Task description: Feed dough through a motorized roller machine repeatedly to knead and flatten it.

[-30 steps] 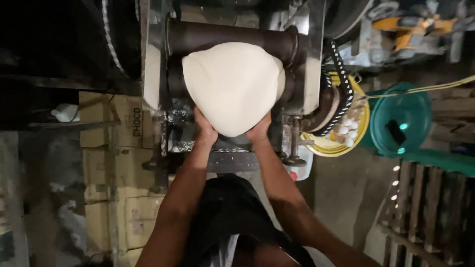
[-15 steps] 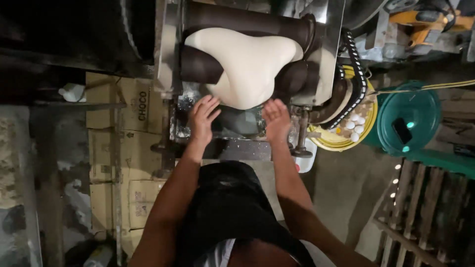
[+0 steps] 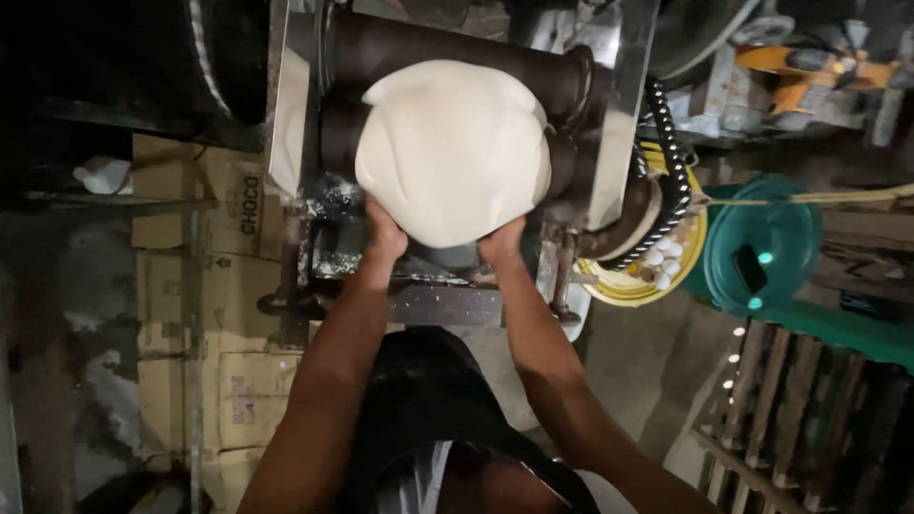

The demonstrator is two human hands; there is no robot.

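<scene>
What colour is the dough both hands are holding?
The dough is creamy white, clearest in the head view.

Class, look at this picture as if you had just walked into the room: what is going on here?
A person, seen from above, stands at a roller machine and holds a broad sheet of pale dough up against its dark rollers. The left hand and the right hand grip the dough's lower edge from below. Flattened cardboard boxes lie to the left, and a yellow basin with small white balls sits to the right, beside a green bin lid.
</scene>
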